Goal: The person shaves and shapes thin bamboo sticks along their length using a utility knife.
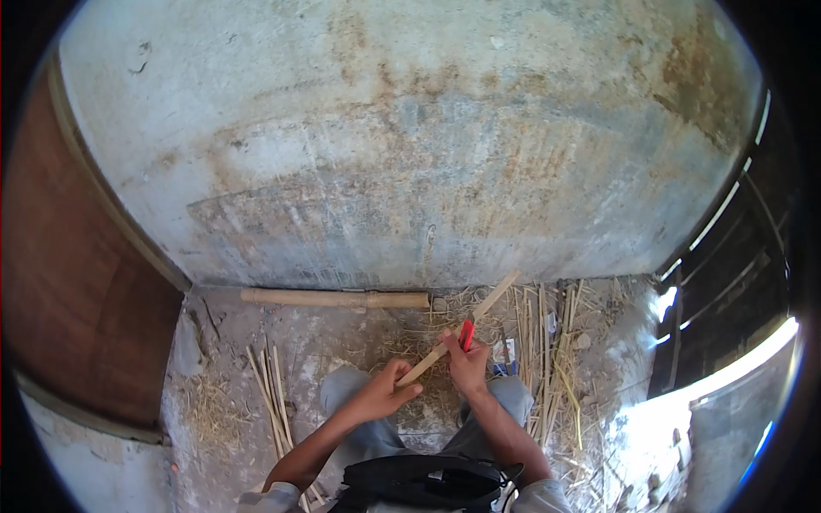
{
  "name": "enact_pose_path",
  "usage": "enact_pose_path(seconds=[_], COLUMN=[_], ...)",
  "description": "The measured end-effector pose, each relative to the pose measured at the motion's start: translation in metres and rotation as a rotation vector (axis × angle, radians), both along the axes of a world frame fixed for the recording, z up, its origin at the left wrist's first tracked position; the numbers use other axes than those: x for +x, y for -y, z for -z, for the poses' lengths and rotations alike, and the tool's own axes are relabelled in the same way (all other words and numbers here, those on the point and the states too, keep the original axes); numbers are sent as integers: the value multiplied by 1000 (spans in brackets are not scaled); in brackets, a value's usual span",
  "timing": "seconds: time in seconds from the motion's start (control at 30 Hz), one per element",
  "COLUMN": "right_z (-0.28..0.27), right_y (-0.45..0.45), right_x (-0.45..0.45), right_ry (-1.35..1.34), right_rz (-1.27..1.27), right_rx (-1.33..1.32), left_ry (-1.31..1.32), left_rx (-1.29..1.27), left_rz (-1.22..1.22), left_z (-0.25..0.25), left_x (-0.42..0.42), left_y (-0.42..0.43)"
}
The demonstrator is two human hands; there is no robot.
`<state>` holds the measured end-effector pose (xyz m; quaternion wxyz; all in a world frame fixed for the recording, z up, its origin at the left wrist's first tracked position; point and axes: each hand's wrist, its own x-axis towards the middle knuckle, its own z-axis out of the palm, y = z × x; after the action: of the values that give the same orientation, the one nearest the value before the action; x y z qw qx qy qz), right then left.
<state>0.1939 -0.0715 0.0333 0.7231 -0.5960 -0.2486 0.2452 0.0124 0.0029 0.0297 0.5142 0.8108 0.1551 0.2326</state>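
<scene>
A flat strip of bamboo [497,294] runs slantwise in front of me, from low left to upper right. My left hand [386,393] is closed around its lower end. Farther up, my right hand [466,366] grips a red-handled tool, apparently a knife [467,334], pressed against the strip. The thumb lies along the bamboo; the blade itself is too small to make out. Both hands are above the floor, between my bent knees.
A bamboo pole [333,297] lies along the foot of the stained wall [410,171]. Split bamboo strips [534,359] lie at the right, more strips [272,393] at the left. Shavings [214,415] litter the floor. A brown door panel [85,256] stands left. A black bag [419,483] sits at my waist.
</scene>
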Motion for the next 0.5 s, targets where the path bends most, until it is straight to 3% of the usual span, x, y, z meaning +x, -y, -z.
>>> enact_pose_path(seconds=[0.03,0.1,0.2,0.3,0.5], right_z=[2,0,-3,-9,-30], right_y=[-2,-5,-8,-8,-5], right_x=[1,0,-4,-4,5], right_ry=[1,-40,-181,-192,-268], right_rz=[-29,-14,-96,-184,-211], right_rx=[-4,-24,27,-3,89], left_ry=[1,-325,-295,-274,-141], left_rx=[-4,11,195,144,147], left_rz=[-29,-188,-358,-479,-473], left_z=[1,-34,-30,-39,-55], left_x=[-9,-29,-43,-43,-20], left_y=[5,24,43,54,44])
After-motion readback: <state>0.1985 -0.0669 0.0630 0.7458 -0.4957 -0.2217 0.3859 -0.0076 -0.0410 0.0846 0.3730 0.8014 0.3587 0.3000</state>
